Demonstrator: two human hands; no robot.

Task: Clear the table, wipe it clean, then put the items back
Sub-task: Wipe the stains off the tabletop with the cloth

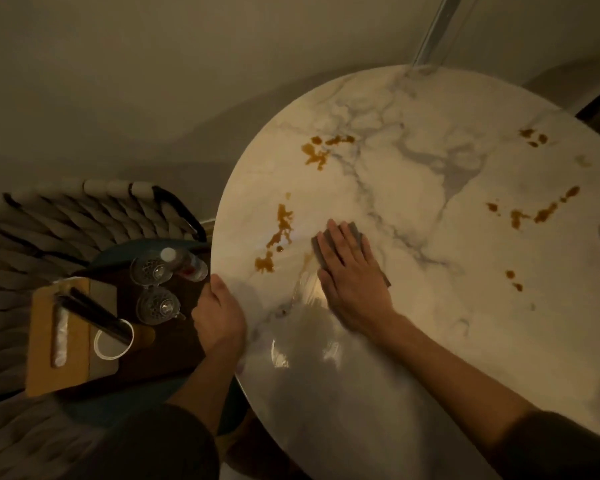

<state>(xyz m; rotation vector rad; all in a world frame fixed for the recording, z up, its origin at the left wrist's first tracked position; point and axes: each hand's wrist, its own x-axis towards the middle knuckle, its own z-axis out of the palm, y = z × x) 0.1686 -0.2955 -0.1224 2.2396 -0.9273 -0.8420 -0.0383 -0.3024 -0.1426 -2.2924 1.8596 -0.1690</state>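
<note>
Head view: a grey square cloth [358, 227] is pressed flat onto the round white marble counter [430, 168] by the right grip [350, 275], fingers straight; the rim is clasped by the curled left grip [219, 313].

Glossy marble-look table [430, 306], cut-glass cups [155, 268], woven chair [66, 216].

I could read nothing from where I stood: the label on the small bottle [187, 262] on the chair [84, 216] was too blurred, and the marble table [430, 306] and cloth [356, 229] carried no legible lettering
</note>
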